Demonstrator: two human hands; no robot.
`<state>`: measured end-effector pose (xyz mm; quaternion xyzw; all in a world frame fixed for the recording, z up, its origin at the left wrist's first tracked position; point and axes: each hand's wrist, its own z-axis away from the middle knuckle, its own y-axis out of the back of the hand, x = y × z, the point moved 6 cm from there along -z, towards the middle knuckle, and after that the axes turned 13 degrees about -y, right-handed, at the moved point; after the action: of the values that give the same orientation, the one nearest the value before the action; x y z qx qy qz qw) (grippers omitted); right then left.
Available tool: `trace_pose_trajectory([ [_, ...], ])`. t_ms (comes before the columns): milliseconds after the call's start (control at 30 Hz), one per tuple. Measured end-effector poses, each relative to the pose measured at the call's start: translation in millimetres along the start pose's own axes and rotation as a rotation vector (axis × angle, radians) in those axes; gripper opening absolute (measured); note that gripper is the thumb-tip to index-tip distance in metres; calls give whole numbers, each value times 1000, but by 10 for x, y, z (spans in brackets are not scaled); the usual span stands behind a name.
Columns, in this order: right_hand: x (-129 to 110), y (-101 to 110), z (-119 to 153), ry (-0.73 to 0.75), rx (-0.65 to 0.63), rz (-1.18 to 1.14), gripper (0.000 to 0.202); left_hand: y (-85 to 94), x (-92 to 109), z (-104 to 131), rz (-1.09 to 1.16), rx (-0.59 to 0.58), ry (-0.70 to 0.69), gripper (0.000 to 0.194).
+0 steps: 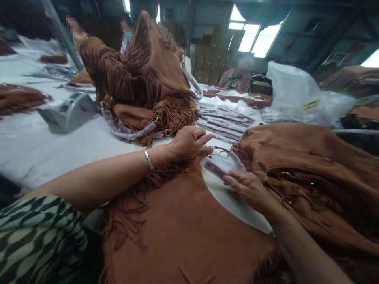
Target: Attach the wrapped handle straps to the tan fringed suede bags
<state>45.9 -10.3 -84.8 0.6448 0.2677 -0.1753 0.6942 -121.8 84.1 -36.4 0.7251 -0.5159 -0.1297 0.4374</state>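
A brown fringed bag [183, 221] lies across the front of the white table. My left hand [192, 142] is closed near the bag's top corner, its fingers bent together; what it pinches is too small to make out. My right hand [244, 185] grips one end of a plastic-wrapped strap [214, 169] between thumb and fingers. The strap's other end reaches up toward my left hand, near a small metal ring.
Fringed brown bags [160, 67] are piled behind my left hand, beside a grey tape dispenser [68, 114]. Wrapped straps [225, 122] lie at the back centre. More brown bags [296, 146] and clear plastic [296, 94] are at right. People stand or sit farther back.
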Motion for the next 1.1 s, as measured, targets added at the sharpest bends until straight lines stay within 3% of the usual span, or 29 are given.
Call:
trace_pose_trajectory([
  [100, 26, 114, 38, -53, 32, -154, 32, 27, 216, 69, 181, -18, 45, 35],
  [233, 26, 189, 78, -51, -4, -305, 34, -128, 415, 119, 337, -78, 83, 21],
  [400, 40, 233, 139, -42, -17, -362, 35, -327, 458, 71, 675, -62, 238, 27],
  [633, -58, 261, 158, 2, 53, -367, 38, -475, 553, 128, 1046, -225, 374, 41],
  [700, -46, 239, 157, 2, 25, -364, 37, -469, 577, 123, 1039, -194, 382, 43],
  [867, 110, 254, 130, 30, 13, -333, 28, -402, 531, 48, 1007, 49, 391, 45],
  [1100, 167, 318, 100, 104, 97, -190, 43, -373, 430, 79, 1090, 63, 430, 48],
])
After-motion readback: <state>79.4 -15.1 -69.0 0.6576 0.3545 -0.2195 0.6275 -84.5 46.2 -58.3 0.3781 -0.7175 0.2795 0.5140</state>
